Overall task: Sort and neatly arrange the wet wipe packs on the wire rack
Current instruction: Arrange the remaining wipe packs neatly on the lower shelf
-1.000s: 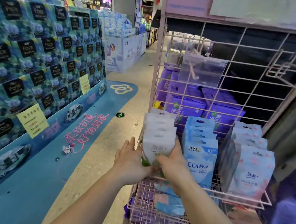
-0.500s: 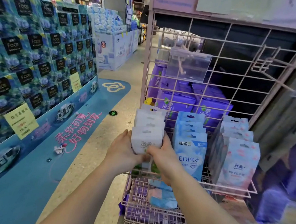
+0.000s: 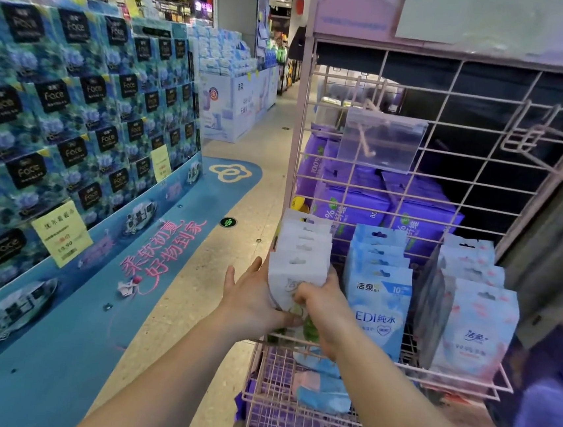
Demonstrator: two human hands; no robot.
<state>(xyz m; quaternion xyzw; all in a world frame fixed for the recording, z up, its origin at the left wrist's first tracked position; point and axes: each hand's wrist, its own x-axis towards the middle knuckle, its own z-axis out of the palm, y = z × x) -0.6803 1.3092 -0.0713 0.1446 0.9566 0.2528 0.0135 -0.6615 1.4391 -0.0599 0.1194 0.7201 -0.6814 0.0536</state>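
A pink wire rack (image 3: 463,379) holds three upright rows of wet wipe packs. The left row is white packs (image 3: 297,266) with green at the bottom. My left hand (image 3: 255,297) presses against the left side of the front white pack, fingers spread. My right hand (image 3: 319,303) grips the same pack's lower right part. In the middle stands a row of light blue packs (image 3: 380,302). The right row is pink and blue packs (image 3: 475,328).
Purple packs (image 3: 353,203) lie behind the rack's grid. A lower wire basket (image 3: 288,417) holds loose blue and pink packs. An empty clear tag holder (image 3: 381,140) and bare hooks (image 3: 534,141) stick out above. A blue tissue display (image 3: 75,124) lines the aisle's left side.
Both hands stay on the front white pack. My left hand's fingers have spread a little along the pack's side. The view has shifted slightly.
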